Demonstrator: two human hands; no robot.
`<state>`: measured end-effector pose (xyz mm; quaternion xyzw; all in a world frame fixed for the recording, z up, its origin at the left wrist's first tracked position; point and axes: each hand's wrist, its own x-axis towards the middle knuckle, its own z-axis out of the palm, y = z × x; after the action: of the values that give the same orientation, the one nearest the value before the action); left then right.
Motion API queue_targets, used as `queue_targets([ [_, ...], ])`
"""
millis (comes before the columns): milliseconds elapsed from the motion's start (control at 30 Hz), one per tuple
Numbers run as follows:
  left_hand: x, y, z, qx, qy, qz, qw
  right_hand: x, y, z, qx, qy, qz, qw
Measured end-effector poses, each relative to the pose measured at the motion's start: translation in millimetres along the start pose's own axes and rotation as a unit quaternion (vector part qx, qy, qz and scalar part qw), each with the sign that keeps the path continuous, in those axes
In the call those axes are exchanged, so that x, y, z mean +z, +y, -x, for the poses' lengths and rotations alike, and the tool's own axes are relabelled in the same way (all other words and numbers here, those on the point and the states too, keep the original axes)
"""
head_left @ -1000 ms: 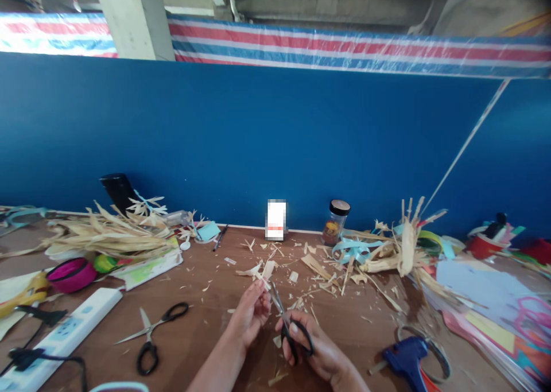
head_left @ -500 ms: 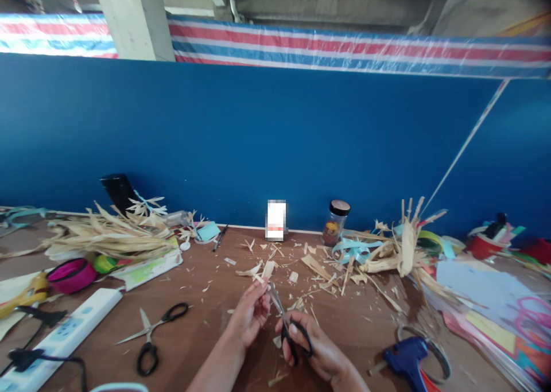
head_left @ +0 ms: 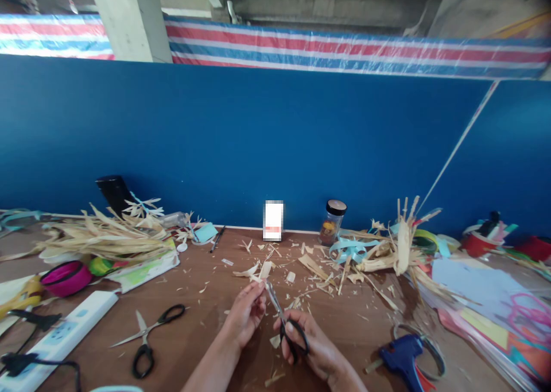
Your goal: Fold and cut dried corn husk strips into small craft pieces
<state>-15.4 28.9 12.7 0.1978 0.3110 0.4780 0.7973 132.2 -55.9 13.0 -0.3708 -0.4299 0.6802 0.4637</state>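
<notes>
My left hand point(head_left: 245, 316) is closed in a pinch on a small pale piece of dried corn husk point(head_left: 260, 280), mostly covered by the fingertips. In my right hand point(head_left: 313, 341) are black-handled scissors point(head_left: 274, 301), with fingers through the loops. Their blade tips meet the husk right at the left fingertips; whether they touch it, I cannot tell. Loose husk scraps point(head_left: 313, 266) lie on the brown table point(head_left: 193, 329) just beyond both hands. A second pair of scissors point(head_left: 145, 333) rests with its blades spread, left of my left forearm.
At left are a husk pile point(head_left: 107, 234), a power strip point(head_left: 64, 332) and a magenta tape roll point(head_left: 66, 277). A phone-like blurred white screen point(head_left: 273, 217) and a lidded jar point(head_left: 332, 222) stand at the back. A blue glue gun point(head_left: 402, 357) lies right, near coloured sheets point(head_left: 465, 283).
The whole scene has shifted slightly left in view. My hands keep nearly the same pose, with the scissors still at the husk piece.
</notes>
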Motion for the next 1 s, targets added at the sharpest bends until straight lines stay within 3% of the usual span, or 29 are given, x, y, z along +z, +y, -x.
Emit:
queue_targets([
  [1000,1.0,6.6,0.5,0.02,-0.023,-0.06,0.998,-2.3,2.1,-1.8,0.017,0.024,0.004,1.0],
])
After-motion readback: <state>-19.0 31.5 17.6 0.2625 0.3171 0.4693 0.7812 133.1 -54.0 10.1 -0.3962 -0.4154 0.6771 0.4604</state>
